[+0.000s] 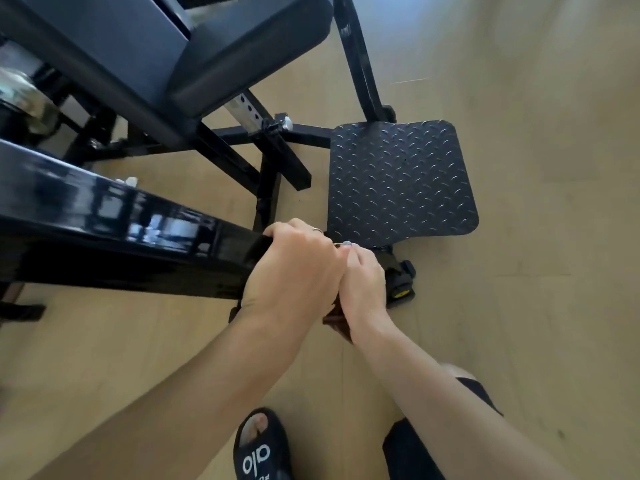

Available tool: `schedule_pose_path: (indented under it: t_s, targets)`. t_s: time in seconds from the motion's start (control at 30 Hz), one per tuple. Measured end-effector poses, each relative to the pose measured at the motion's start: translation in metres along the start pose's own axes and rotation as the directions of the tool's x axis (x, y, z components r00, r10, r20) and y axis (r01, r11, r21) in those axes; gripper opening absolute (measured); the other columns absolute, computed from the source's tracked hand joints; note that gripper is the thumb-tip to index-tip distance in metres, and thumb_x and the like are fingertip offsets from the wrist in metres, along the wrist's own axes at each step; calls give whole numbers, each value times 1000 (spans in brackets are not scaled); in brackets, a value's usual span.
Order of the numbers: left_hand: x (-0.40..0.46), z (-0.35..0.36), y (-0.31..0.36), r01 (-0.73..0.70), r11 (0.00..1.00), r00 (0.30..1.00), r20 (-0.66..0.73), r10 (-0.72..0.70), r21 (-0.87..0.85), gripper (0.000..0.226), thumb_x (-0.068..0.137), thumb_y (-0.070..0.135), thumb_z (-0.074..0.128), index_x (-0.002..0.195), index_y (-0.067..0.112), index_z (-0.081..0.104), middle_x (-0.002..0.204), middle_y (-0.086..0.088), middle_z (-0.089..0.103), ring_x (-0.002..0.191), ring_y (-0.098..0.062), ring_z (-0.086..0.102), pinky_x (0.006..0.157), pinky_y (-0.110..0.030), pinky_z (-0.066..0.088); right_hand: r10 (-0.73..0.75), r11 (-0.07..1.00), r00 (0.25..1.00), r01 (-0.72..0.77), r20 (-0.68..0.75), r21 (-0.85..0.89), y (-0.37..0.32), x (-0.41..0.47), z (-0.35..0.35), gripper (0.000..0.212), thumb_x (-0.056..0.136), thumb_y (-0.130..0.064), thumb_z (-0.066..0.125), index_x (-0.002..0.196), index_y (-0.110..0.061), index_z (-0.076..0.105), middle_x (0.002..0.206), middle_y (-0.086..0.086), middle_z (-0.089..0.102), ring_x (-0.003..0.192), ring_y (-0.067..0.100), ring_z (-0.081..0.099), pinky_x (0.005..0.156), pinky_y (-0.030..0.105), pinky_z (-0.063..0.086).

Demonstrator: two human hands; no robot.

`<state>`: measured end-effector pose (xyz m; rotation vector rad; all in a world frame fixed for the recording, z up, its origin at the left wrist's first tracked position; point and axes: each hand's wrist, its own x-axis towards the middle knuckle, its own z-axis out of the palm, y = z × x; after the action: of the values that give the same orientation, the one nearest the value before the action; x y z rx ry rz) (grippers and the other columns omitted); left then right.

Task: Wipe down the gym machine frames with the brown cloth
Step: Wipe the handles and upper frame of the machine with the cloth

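Observation:
A glossy black frame beam [114, 233] of the gym machine runs from the left edge toward the middle. My left hand [294, 268] grips the beam's near end, fingers curled over its top. Right beside it, my right hand [363, 282] holds the brown cloth [337, 323]; only a small dark brown corner shows below the wrist. The two hands touch each other. Most of the cloth is hidden under the hands.
A black tread-plate footrest [401, 178] lies just beyond the hands. The padded grey seat [194, 53] and black frame legs [266, 161] stand behind. A yellow-marked foot of the machine [401, 289] sits right of my right hand. My slippered foot [259, 448] stands on the wooden floor.

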<state>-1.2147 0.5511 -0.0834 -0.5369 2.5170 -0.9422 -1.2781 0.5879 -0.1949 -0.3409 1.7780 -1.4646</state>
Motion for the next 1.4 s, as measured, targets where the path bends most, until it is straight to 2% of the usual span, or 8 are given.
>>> schedule_pose_path:
  t_s: [0.13,0.33,0.5,0.67,0.77,0.97,1.1,1.4]
  targets:
    - [-1,4,3,21,999,998,-57,-22,-27,48,110,25,29,67,4,30,75,-12,59,67,-28,56,68,-37,53,40,991,999,-37,16,-127,27,52,-14,35,93,-26,42,71,-25,71,90,2,71,79,14,63,45,19,45]
    - [-4,5,3,61,998,988,-141,-56,30,57,105,36,41,62,4,23,63,-6,55,57,-23,53,59,-31,51,212,942,977,-209,-16,-262,72,145,-28,28,100,-26,47,90,-26,73,101,0,72,97,23,65,85,37,54]
    - [-3,6,4,89,994,984,-159,-77,68,59,108,36,32,61,1,28,59,-5,49,54,-21,52,56,-30,50,298,914,951,-308,-79,-263,76,164,-30,25,106,-30,43,98,-23,67,103,3,68,76,11,57,58,24,42]
    - [-3,9,6,94,995,991,-102,-89,45,43,107,35,40,71,12,50,65,-4,60,59,-22,58,59,-31,52,202,971,979,-200,0,-129,58,100,-16,29,97,-36,44,104,-30,72,114,3,69,108,28,63,98,50,54]
    - [-3,8,5,82,996,994,-73,-79,44,36,104,35,48,76,14,58,67,-4,62,60,-22,59,59,-32,52,18,994,998,-12,57,-110,45,57,-8,31,92,-37,44,97,-28,74,113,-1,69,114,28,62,96,52,54]
    - [-5,9,8,73,995,979,-193,-59,62,52,109,34,25,69,14,51,61,-4,55,55,-21,53,57,-30,49,141,974,990,-144,-29,-176,60,115,-26,40,104,-27,41,77,-24,70,73,-18,71,82,18,62,69,32,47]
    - [-4,12,9,100,990,974,-211,-77,99,58,111,29,15,68,14,51,60,-5,52,54,-22,51,56,-31,48,327,902,939,-345,-111,-262,97,177,-35,48,110,-37,28,137,-12,59,131,13,62,119,34,57,106,40,44]
    - [0,9,9,82,990,981,-184,-61,112,57,111,29,15,70,14,51,62,-6,54,55,-22,53,56,-31,48,372,907,928,-372,-40,-199,73,146,-29,39,107,-38,33,129,-23,62,128,13,62,113,32,60,105,48,49]
